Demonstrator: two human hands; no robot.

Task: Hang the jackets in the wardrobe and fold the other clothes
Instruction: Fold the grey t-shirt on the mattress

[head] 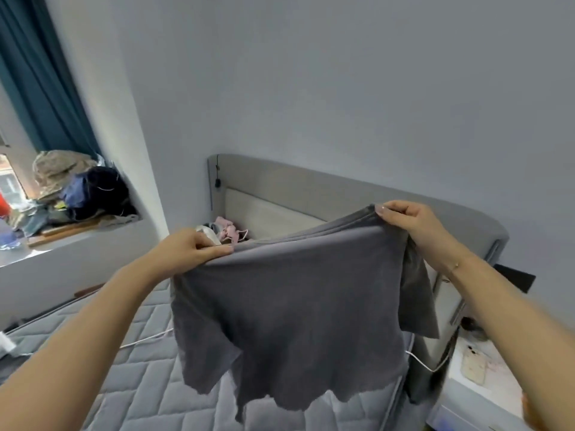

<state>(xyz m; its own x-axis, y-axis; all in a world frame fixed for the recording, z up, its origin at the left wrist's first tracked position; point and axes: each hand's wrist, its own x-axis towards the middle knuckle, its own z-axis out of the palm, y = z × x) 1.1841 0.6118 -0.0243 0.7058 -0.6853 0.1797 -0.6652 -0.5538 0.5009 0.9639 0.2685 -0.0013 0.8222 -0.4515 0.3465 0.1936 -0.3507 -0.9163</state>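
Both of our hands are raised in front of us, holding a grey T-shirt [289,293] up in the air above the bed. Our left hand [193,248] pinches the shirt's upper edge at its left end, thumb laid along the top of the fabric and fingers curled behind it. Our right hand [410,225] pinches the same edge at its right end, a little higher, with the fingertips [381,209] closed on the cloth. A thin bracelet [455,266] sits on that wrist.

Between the two hands the shirt's edge stretches almost taut, and the body of the garment hangs down freely. One short sleeve droops at the lower left and the other hangs below our right hand. The bottom of the hanging cloth is uneven and clear of the bed.

Beneath it lies a bare quilted mattress [137,384] with a white cable [146,339] running across it. At the head of the bed stands a padded grey headboard [311,181], and a small heap of pink and white clothes [225,233] lies against it, just behind our left hand. To the left, a window sill [77,230] carries a pile of dark and patterned clothes [81,188], with a teal curtain [40,73] hanging above. To the right of the bed, a white bedside surface [485,396] holds a phone [473,367].
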